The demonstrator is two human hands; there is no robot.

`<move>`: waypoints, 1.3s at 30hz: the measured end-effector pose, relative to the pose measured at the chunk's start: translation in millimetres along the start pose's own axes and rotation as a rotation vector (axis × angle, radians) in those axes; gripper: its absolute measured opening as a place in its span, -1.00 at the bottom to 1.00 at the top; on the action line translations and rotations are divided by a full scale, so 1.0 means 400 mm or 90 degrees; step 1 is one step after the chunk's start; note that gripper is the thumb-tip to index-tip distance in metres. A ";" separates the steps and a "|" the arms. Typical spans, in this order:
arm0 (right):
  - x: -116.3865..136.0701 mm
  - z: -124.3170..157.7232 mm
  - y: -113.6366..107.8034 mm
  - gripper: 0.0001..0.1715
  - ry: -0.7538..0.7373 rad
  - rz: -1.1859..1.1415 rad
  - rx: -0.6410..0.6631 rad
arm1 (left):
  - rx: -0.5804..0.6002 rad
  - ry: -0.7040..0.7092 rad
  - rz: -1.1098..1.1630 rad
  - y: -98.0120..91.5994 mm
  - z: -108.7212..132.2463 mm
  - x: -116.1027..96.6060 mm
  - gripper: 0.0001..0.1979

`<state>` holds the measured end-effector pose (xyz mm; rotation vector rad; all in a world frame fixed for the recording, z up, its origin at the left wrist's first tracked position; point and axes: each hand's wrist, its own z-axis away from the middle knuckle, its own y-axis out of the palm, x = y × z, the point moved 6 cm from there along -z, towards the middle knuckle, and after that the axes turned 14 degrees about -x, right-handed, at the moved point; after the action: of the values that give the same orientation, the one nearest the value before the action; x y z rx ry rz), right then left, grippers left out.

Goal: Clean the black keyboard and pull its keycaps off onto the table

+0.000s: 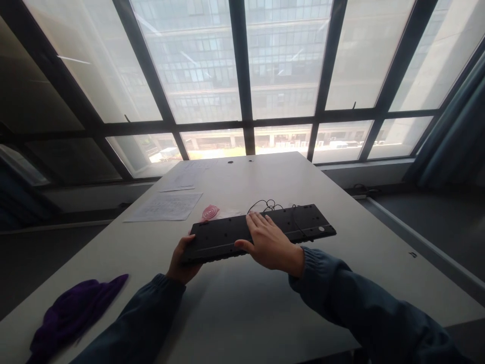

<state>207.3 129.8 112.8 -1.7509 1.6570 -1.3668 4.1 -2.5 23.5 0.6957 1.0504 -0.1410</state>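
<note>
Blue sleeves (359, 298), left grip (183, 262) holding upturned keyboard (220, 235), right grip (268, 243) atop

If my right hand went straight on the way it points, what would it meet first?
Probably the thin black cable just beyond the keyboard, though depth is unclear; your right hand might pass above it.

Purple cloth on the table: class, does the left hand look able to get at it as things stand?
Probably not just now: the left hand is gripping one end of the black keyboard. Otherwise, the purple cloth looks uncovered, lying beside the left sleeve.
</note>
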 end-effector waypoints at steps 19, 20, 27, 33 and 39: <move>-0.030 0.027 0.049 -0.01 -0.029 0.018 -0.051 | 0.043 0.013 -0.017 0.004 -0.007 0.000 -0.37; -0.026 0.025 0.042 -0.01 -0.030 0.017 -0.064 | 0.034 0.012 -0.018 0.004 -0.007 0.002 -0.37; -0.003 0.014 -0.007 -0.02 -0.041 0.027 -0.185 | 0.016 0.002 -0.002 0.011 -0.002 0.007 -0.39; -0.025 0.017 0.002 -0.02 -0.035 0.035 -0.197 | 0.042 -0.005 0.005 0.009 -0.005 0.005 -0.40; -0.032 0.049 0.058 -0.20 -0.120 0.022 -0.020 | 0.054 -0.030 0.027 -0.002 -0.016 0.016 -0.40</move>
<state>212.6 129.3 80.5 -1.7993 1.6054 -1.1284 2.4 1.9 15.7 0.7868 0.9884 -0.1656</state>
